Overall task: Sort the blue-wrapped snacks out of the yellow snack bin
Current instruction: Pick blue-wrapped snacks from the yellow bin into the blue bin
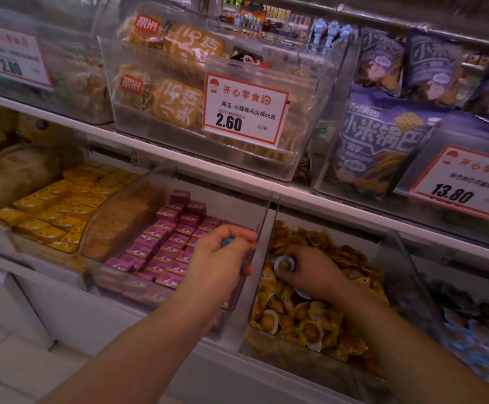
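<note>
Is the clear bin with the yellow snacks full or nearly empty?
Fairly full. Yellow-wrapped snacks are heaped high inside the clear bin, from front wall to back, and the right hand rests on the heap.

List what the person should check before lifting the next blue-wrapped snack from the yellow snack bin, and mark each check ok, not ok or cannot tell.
1. Right hand pinches a blue-wrapped snack: ok.
2. That snack is clear of the yellow pile: not ok, it lies among the yellow snacks.
3. Left hand has room for more: cannot tell, it already grips something blue.
4. Further blue wrappers left in the yellow snack bin: ok, one shows under the right wrist.
5. Blue snack bin reachable to the right: ok.
</note>
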Demonstrator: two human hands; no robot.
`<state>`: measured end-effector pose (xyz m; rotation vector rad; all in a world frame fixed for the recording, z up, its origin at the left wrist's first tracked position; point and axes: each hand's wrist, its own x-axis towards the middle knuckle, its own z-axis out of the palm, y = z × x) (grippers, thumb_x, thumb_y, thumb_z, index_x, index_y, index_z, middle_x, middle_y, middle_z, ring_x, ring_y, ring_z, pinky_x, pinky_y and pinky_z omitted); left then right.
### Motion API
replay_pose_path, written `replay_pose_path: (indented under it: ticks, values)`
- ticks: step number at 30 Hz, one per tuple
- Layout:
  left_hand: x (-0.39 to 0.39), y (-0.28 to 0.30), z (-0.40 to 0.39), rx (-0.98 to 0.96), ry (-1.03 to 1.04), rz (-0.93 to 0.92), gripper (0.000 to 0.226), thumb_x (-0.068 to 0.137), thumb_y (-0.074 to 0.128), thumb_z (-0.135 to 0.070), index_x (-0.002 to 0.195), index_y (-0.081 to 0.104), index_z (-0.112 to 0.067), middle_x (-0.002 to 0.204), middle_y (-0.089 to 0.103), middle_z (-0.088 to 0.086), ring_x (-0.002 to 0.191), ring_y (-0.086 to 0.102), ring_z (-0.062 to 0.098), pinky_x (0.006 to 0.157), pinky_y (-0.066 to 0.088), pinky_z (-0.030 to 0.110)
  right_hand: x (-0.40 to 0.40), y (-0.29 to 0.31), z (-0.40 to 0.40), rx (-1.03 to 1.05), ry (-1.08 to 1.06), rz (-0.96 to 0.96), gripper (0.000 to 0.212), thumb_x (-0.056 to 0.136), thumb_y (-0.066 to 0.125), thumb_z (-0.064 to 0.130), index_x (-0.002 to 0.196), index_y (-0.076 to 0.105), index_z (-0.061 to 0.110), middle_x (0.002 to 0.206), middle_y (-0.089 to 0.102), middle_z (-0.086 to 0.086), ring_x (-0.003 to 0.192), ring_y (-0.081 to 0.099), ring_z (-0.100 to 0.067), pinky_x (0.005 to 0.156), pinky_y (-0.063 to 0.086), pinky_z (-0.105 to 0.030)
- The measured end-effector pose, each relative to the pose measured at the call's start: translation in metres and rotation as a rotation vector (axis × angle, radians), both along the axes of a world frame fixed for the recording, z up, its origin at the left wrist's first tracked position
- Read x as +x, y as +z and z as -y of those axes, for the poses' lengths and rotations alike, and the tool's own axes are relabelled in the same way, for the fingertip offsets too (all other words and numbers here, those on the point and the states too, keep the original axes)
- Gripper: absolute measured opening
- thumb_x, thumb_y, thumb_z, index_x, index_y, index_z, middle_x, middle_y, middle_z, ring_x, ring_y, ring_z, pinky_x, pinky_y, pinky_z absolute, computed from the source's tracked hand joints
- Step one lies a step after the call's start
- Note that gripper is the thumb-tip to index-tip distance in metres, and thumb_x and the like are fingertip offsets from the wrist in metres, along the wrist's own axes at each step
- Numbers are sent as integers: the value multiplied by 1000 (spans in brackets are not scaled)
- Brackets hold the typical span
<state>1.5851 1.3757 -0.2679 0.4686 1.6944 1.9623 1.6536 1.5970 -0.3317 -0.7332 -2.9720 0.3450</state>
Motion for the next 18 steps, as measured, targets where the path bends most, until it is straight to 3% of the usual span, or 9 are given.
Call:
replay_pose_path:
  ticks: [2,5,7,9,11,13,16,18]
  values:
    - [3,0,-3,20,-13,-74,15,94,55,-4,92,68,-11,79,64,9,51,54,8,41,37,15,16,14,7,-190,-102,-218,22,89,64,42,86,62,20,75,62,4,70,61,-13,61,45,-29]
    - [19,-2,-12,36,-68,-292,31,92,53,-1,98,65,-29,84,66,-4,52,54,6,44,42,19,51,40,28,-873,-290,-556,25,91,65,34,88,67,10,49,49,-2,36,44,-12,41,33,-24]
    - [39,-6,-22,26,-122,-471,37,95,49,-7,107,58,-41,97,63,-16,70,61,4,57,50,20,76,51,46,-1405,-413,-626,24,89,59,34,84,58,10,53,38,-6,33,32,-13,34,24,-18]
    - [63,-11,-36,23,-138,-655,37,97,41,-16,119,50,-44,112,59,-20,97,58,-7,77,44,8,96,60,63,-1687,-454,-638,24,87,50,34,89,59,13,62,48,-8,38,39,-15,32,23,-15]
    - [83,-19,-54,13,-186,-747,43,97,38,-22,133,39,-45,132,50,-18,123,46,-9,99,35,8,107,62,72,-1807,-417,-679,38,88,45,37,91,70,9,70,63,-10,44,54,-19,31,30,-16]
    - [99,-28,-74,-64,-267,-791,51,99,43,-25,145,28,-43,149,39,-16,138,33,-5,115,28,21,112,63,77,-1838,-426,-738,42,91,50,44,96,77,13,83,74,-10,60,68,-20,41,47,-23]
    - [111,-35,-92,-205,-322,-932,66,99,48,-35,155,15,-29,161,23,-9,148,17,3,121,19,33,124,63,68,-1564,-476,-800,26,86,64,47,96,79,28,102,77,0,94,72,-13,80,55,-31]
    - [115,-31,-94,-128,-429,-879,73,94,45,-52,156,10,-34,162,14,-20,148,9,-3,121,14,24,137,68,52,-1361,-433,-875,16,89,66,33,92,79,24,98,77,-2,91,73,-14,75,57,-27]
